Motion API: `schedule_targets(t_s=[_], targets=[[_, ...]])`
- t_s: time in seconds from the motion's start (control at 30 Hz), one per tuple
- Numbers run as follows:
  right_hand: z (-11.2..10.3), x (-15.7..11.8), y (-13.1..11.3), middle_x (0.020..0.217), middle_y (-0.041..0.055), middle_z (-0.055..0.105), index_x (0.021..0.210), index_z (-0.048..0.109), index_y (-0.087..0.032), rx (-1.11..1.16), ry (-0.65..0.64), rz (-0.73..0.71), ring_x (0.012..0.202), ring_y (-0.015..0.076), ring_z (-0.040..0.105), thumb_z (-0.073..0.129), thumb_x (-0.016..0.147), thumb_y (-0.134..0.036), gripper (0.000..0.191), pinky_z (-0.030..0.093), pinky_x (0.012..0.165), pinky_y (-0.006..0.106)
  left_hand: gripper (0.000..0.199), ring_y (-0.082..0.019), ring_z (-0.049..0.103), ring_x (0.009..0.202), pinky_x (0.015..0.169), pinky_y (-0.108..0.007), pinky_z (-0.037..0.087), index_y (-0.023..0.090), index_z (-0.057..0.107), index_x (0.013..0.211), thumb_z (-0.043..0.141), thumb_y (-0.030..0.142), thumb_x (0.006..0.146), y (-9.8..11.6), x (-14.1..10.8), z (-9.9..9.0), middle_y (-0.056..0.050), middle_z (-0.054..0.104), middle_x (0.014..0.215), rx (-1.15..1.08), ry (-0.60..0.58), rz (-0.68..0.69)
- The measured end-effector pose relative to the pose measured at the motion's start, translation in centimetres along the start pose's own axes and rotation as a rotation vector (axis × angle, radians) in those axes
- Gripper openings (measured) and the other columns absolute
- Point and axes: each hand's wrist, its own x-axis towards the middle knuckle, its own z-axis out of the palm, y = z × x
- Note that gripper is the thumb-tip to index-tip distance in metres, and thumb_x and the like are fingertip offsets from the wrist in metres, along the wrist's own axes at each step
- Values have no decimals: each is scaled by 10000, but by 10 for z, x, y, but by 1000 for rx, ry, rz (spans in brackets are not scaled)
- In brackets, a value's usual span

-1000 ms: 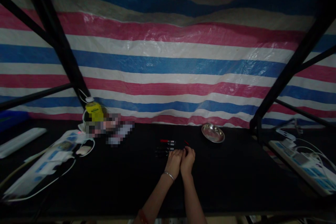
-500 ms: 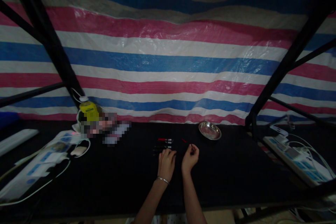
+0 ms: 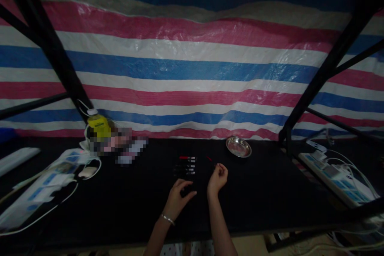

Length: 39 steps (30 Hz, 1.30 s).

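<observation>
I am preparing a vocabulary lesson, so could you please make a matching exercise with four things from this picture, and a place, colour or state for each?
1. left hand
2. right hand
3. row of pen-like items
4. round metal dish

A. close to the striped sheet
B. curled, near a small red piece
C. red at the far end, dark nearer
D. open, with a bracelet at the wrist

Pairs: 1-D, 2-B, 3-C, 4-A
</observation>
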Motion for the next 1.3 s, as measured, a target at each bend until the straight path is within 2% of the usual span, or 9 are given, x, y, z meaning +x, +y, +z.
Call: schedule_targets(t_s=[0.1,0.23,0.43,0.53,0.67,0.83,0.97,1.13,1.3], targets=[[0,-2,0,798,55,595,896,541,-165,28,-20,22,729,167,589,528,751,-415,290,470,657,272,327,-204,559,936,873,-373,465,285,701,926,750,319,604,-6,-13,-13,-36,596,958,26,-81,29],[3,-6,0,779,45,607,877,554,-168,78,-90,57,724,166,596,559,724,-419,295,463,633,263,117,-195,566,904,834,-355,476,299,729,806,675,282,704,-17,-26,-19,-39,610,908,62,-89,61],[11,-7,-1,675,9,641,816,595,-159,269,-387,303,533,117,556,683,593,-413,349,404,503,228,116,-185,576,869,820,-345,476,251,716,811,619,260,747,-8,-24,-8,-45,626,894,100,-55,116],[11,-6,0,667,0,644,801,605,-170,369,-415,413,532,114,564,714,565,-388,340,404,500,225,183,-182,577,882,827,-340,469,272,705,898,615,224,746,0,-21,-2,-38,630,924,118,-77,123],[11,-5,-1,654,-4,647,779,611,-175,402,-400,442,516,113,567,734,545,-368,327,405,485,224,159,-174,587,845,813,-337,476,253,710,828,562,213,787,2,-15,7,-31,645,866,93,-79,119],[12,-6,-3,654,-1,654,777,622,-170,410,-440,414,505,110,567,747,550,-384,336,410,477,223,184,-184,605,841,820,-354,488,214,671,829,490,244,827,3,3,10,-37,672,852,-14,26,94],[12,-10,-9,686,10,675,802,629,-171,423,-567,480,537,125,603,759,551,-355,337,429,490,223,237,-170,604,863,812,-335,499,200,617,991,431,265,859,9,28,12,-51,643,933,-60,169,116],[10,-16,-18,696,14,690,797,631,-173,497,-681,560,639,143,651,764,582,-291,279,499,620,253,343,-157,564,1021,922,-334,456,211,543,1170,352,193,886,9,48,23,-66,596,1071,-16,171,224],[10,-17,-22,709,17,699,792,629,-174,525,-736,604,668,142,660,768,584,-274,270,515,675,264,379,-159,556,1038,923,-334,453,221,507,1224,339,173,888,-1,46,28,-65,598,1102,59,230,254]])
